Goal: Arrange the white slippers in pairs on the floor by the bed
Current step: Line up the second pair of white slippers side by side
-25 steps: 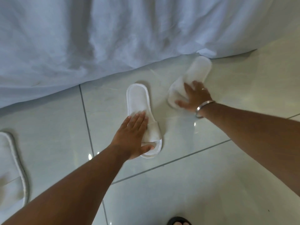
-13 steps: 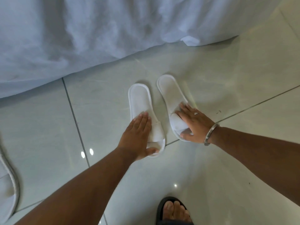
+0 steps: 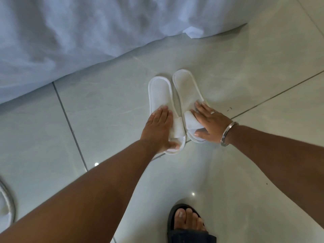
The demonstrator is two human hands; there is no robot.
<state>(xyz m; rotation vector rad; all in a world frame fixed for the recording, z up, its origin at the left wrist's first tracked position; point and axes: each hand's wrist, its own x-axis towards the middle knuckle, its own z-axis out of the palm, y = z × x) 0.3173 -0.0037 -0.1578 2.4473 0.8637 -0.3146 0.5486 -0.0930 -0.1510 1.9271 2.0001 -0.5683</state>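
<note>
- the left hand (image 3: 160, 127) lies flat, palm down, on the strap of the left slipper (image 3: 160, 92), fingers spread and not curled round anything; it presses rather than grasps.
- the right hand (image 3: 209, 122) does the same on the right slipper (image 3: 187, 85), its thumb tucked at the toe opening, fingers flat over the strap: pressing, not clenched.
- both slippers sit on the tiled floor (image 3: 105, 106), just beside each other, heels toward the bed sheet (image 3: 78, 32) and toes toward the person, with a narrow gap between them.
- the right one is angled a little, its heel sitting further toward the bed than the other (so the pair is close but not quite even).
- to finish well, i'd say slide it with light, flat pressure, turning it until the inner edges run parallel and toes line up.
- press too hard and the thin sole may drag or buckle on the glossy tile; lifting the palms straight up afterwards should keep the pair from shifting.
- another white slipper (image 3: 7, 204) shows at the left edge, well apart, likely waiting for its own pairing.
</note>
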